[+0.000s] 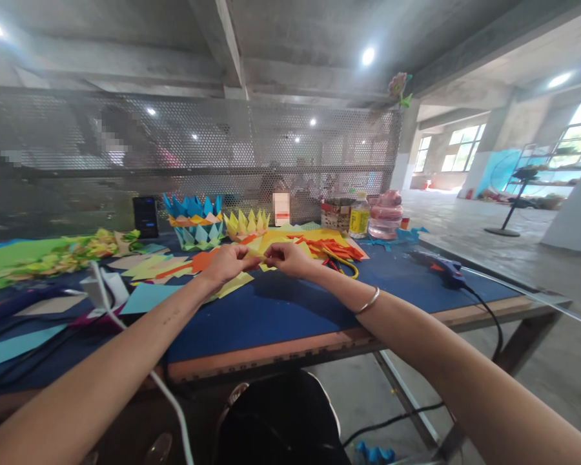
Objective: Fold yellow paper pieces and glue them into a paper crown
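You're pinching small yellow paper [263,256] btwn L hand [230,261] & R hand [290,259]; prob. light, creasing easily, edges best.

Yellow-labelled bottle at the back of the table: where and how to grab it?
Likely the neck, from above and the near side. The bottle stands upright, narrowing towards the top, with a box close on its left and a pink container close on its right.
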A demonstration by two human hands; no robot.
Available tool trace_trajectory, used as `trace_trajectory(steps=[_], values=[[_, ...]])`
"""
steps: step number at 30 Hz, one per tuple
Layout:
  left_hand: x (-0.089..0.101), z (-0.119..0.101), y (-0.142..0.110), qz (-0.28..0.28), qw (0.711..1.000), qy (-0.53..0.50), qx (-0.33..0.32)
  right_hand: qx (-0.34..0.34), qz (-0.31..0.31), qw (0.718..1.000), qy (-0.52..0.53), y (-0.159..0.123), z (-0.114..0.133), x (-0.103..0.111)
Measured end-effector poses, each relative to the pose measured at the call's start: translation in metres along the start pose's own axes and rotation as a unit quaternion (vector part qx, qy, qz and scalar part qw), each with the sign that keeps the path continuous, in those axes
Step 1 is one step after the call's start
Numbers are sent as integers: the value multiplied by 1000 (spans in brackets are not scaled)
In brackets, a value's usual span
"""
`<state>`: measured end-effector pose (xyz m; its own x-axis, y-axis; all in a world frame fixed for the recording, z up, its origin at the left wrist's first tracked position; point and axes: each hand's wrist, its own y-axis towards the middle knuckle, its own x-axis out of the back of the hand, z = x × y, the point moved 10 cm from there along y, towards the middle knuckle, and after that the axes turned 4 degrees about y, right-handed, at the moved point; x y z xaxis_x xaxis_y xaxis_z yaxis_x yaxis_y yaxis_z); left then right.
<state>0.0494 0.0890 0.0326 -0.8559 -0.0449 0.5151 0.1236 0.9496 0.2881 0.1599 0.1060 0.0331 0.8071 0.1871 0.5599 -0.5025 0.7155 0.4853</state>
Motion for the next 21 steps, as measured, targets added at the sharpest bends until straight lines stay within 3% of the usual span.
trace_trajectory(steps=[10,21], values=[[5,7,1,-30,999,-25,10,-30,-53,995,-77,-3,-7,15],[5,13,5,-21,998,-55,10,-50,-34,996,-72,-3,-8,14]])
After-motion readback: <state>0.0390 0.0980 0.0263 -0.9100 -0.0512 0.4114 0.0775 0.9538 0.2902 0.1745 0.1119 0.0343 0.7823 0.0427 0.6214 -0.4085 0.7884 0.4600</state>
